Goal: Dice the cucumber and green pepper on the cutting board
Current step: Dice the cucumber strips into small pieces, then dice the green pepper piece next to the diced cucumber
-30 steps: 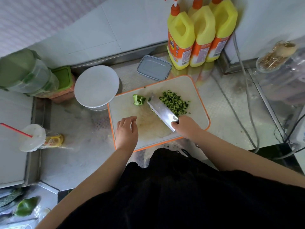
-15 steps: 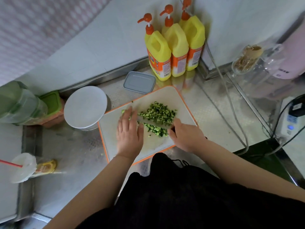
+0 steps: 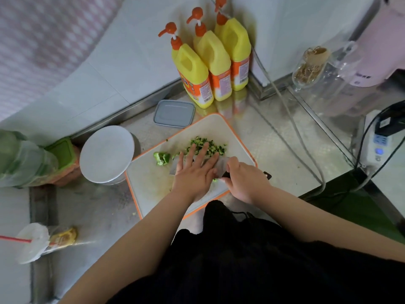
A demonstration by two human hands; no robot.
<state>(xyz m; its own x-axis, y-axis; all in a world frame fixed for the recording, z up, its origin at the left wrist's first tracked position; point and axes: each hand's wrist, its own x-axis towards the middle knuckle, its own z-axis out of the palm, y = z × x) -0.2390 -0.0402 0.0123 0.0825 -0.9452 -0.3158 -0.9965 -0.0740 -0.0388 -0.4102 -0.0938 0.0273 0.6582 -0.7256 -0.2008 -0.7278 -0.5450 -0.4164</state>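
A white cutting board (image 3: 149, 185) with an orange rim lies on the steel counter. A pile of diced cucumber (image 3: 208, 145) sits at its far side. A chunk of green pepper (image 3: 161, 158) lies to the left of the pile. My right hand (image 3: 243, 178) grips the handle of a cleaver, whose blade (image 3: 175, 167) lies across the board just in front of the dice. My left hand (image 3: 195, 172) lies flat on the blade with straight, spread fingers, the fingertips reaching the dice.
A white round lidded container (image 3: 107, 153) stands left of the board, and a grey flat lid (image 3: 174, 113) behind it. Three yellow pump bottles (image 3: 210, 66) stand at the back. Cables (image 3: 306, 150) run on the right; a plastic cup with a red straw (image 3: 32, 242) lies front left.
My left hand moved from the near part of the board onto the cleaver blade. The blade swung from pointing at the pepper to lying flat beside the dice.
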